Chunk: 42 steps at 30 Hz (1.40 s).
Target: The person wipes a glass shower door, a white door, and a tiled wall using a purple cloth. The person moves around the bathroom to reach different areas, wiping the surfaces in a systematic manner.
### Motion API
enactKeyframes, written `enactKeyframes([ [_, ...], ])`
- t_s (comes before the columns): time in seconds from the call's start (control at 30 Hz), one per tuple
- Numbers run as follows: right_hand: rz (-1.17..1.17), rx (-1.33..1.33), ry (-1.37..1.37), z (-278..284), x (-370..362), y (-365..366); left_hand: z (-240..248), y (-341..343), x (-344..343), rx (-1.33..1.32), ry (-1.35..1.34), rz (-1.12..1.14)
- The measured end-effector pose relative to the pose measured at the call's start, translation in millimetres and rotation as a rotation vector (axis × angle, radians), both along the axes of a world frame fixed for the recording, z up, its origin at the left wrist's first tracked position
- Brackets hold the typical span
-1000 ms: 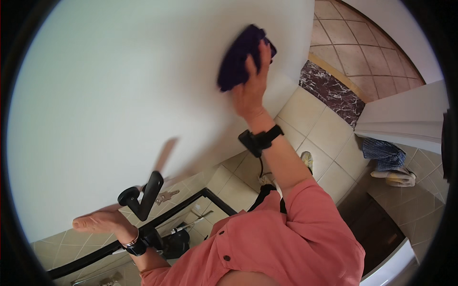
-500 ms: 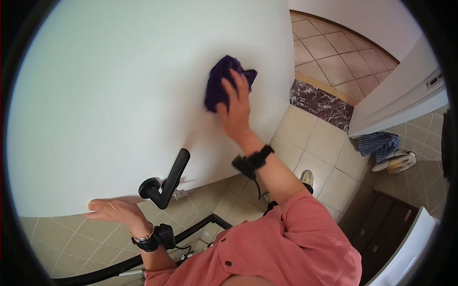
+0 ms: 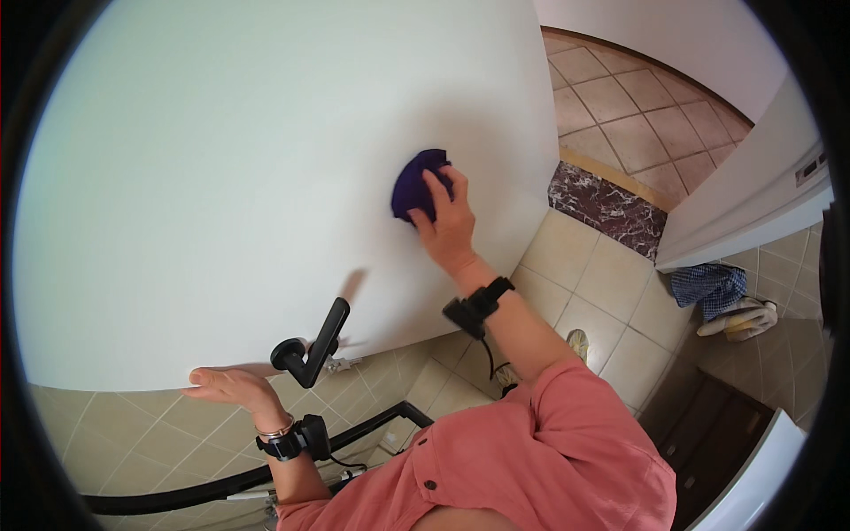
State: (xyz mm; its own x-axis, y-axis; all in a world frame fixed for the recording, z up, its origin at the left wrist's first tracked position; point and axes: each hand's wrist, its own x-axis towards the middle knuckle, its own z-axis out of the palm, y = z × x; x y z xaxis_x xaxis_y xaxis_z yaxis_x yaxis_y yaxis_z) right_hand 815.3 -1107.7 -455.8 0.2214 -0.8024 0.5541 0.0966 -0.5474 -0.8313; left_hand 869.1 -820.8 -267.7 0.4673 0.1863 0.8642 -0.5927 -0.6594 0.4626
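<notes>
My right hand (image 3: 452,226) lies spread flat over the purple cloth (image 3: 416,181) — the wad peeks out at its eleven o'clock, pressed on the white door (image 3: 221,177) — while my left hand (image 3: 226,385), open, rests on the door's edge by the black handle (image 3: 314,345).

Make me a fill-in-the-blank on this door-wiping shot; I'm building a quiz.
1. The right hand presses a ____ cloth against the white door.
2. The left hand rests on the door's ____ edge.
3. The black door handle sits just above the ____ hand.

Missing words: purple; lower; left
</notes>
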Motion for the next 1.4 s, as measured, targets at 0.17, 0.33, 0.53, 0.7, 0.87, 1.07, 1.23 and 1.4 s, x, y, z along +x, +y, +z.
enactKeyframes([
  [0.17,-0.059,0.378,0.133,-60.9,6.6,-61.4,-3.0,-0.9,3.6,-0.041,0.011,0.035],
  [0.33,0.035,0.198,0.125,-35.8,3.0,11.9,-7.5,43.7,16.3,0.188,0.118,0.203],
  [0.53,0.469,-0.284,0.064,-27.8,-36.2,118.3,-7.8,23.5,12.5,0.134,0.045,0.048],
  [0.7,0.383,-0.102,-0.035,27.2,-18.7,79.9,-18.7,53.1,14.9,0.315,-0.079,0.223],
  [0.87,0.202,-0.34,-0.046,18.9,8.1,79.2,-11.0,19.3,10.2,0.061,-0.056,0.162],
  [1.07,0.544,-0.774,0.062,-87.8,-27.6,157.9,-3.6,2.4,1.3,0.0,-0.048,0.276],
  [1.23,0.575,-0.772,0.128,-117.4,-28.0,164.7,-7.9,33.5,19.4,0.112,-0.176,0.117],
  [1.4,0.308,-0.235,0.041,-158.1,-16.8,126.1,-5.4,42.5,4.6,0.43,-0.141,0.187],
])
